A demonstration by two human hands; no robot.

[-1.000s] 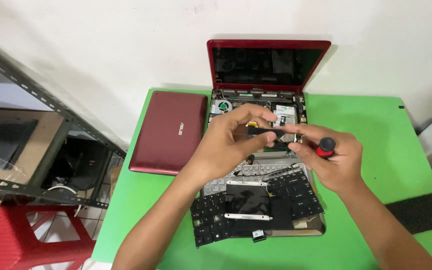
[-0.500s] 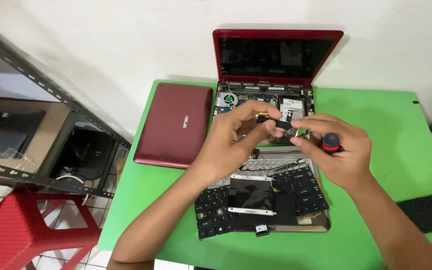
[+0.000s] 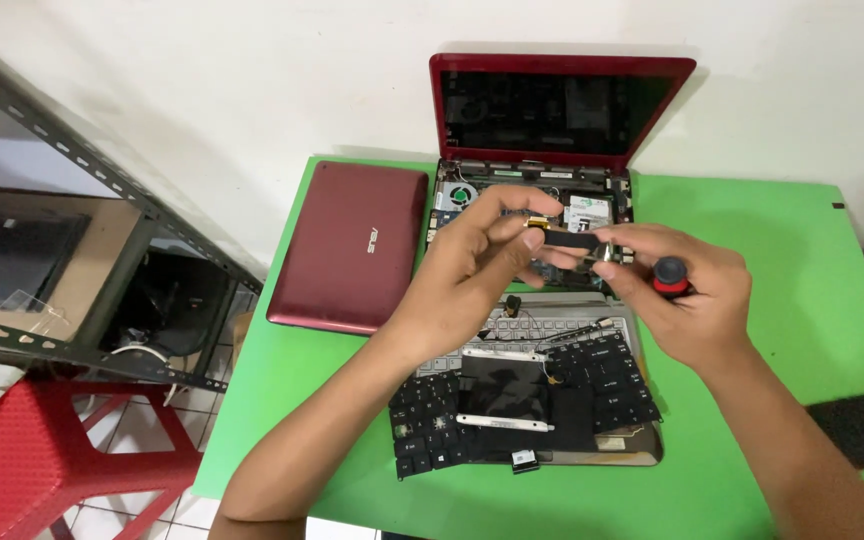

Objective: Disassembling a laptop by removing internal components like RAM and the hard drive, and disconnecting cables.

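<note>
Pinched between both hands, the small part looks black.

Bright, even indoor light, prob. from overhead/front; colours well saturated. Soft shadow of the open red laptop lid falls on the white wall behind it, esp. to the right. Faint shadows under both forearms on the bright green tabletop. Mild glare on the dark glossy screen. Hands slightly soft w/ motion blur; grey metal rack at left edge looks stretched by wide-angle distortion.
</note>
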